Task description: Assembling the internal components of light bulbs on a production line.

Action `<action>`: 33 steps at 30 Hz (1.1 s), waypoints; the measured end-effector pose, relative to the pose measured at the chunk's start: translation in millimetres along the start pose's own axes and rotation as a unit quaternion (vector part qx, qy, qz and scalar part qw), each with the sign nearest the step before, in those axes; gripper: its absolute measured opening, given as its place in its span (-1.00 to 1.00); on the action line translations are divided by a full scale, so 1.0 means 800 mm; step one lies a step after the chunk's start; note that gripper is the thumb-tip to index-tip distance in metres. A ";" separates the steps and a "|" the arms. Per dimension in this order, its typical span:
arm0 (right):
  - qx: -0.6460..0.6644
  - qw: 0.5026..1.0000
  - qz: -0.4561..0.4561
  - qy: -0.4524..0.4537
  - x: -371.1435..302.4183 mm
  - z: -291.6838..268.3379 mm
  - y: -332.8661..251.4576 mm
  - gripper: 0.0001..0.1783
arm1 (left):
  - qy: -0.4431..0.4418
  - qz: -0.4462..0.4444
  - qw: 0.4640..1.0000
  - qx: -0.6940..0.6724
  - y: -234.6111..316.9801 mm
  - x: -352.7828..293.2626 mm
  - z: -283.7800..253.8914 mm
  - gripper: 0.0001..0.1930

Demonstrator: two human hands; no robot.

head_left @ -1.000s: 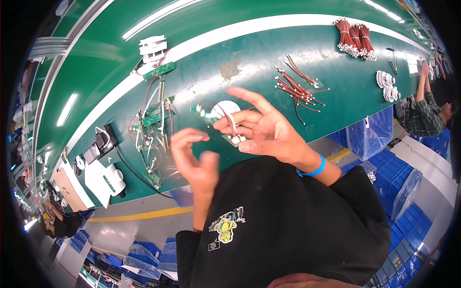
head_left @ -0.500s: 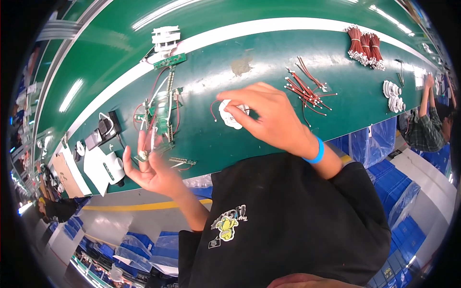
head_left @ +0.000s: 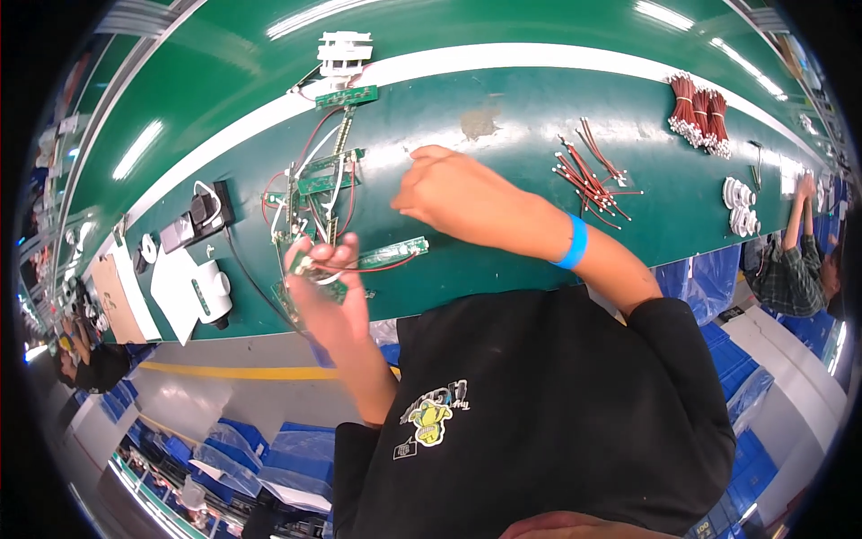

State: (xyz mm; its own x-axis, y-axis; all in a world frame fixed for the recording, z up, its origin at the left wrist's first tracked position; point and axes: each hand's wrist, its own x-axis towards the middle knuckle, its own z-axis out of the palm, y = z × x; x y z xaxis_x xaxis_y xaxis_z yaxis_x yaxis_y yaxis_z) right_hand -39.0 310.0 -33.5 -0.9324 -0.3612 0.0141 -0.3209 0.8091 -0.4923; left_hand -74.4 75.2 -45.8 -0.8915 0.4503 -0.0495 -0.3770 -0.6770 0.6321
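Observation:
My left hand (head_left: 334, 289), partly blurred, has its fingers closed on a slim green circuit board (head_left: 393, 254) that sticks out to the right, with a red wire curving along it. Just beyond that hand lies a cluster of green circuit boards (head_left: 325, 185) joined by red and white wires. To the right, my right hand (head_left: 453, 196) is held over the green bench (head_left: 512, 260) with its fingers curled inward. Its back faces up, so whatever those fingers hold is hidden.
Loose red-and-black cables (head_left: 588, 180) lie right of centre, with tied cable bundles (head_left: 699, 115) behind them. White round parts (head_left: 740, 207) sit farther right, near another person's hands (head_left: 804, 187). A white device (head_left: 213, 292) and a black box (head_left: 212, 208) stand at left.
My left hand has moved right and now has the slim board in its fingers. The white round part that showed beneath my right hand is out of sight; that hand's fingers have curled in.

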 end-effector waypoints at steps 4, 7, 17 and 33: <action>0.213 0.954 0.060 0.200 -0.014 -0.021 0.001 -0.79 | 0.036 -0.092 0.993 -0.060 -0.019 -0.001 0.016 -0.47; 0.223 0.940 0.090 0.240 -0.030 -0.035 -0.007 -0.74 | 0.053 -0.168 0.983 -0.043 -0.025 0.007 0.028 -0.48; 0.193 0.946 0.076 0.248 -0.056 -0.035 -0.017 -0.68 | 0.061 -0.245 0.964 0.086 -0.043 0.023 0.057 -0.51; 0.130 0.942 0.069 0.302 -0.049 -0.017 -0.028 -0.70 | 0.072 -0.270 0.952 0.124 -0.062 0.026 0.071 -0.55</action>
State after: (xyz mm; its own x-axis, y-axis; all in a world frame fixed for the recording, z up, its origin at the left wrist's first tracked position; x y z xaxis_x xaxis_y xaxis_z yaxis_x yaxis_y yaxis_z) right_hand 2.4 312.3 -11.4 -0.9118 0.1335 0.3884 -0.2105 0.6602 -0.7210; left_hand -59.7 150.8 -34.3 -0.6161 0.5965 -0.5144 -0.7356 -0.2021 0.6466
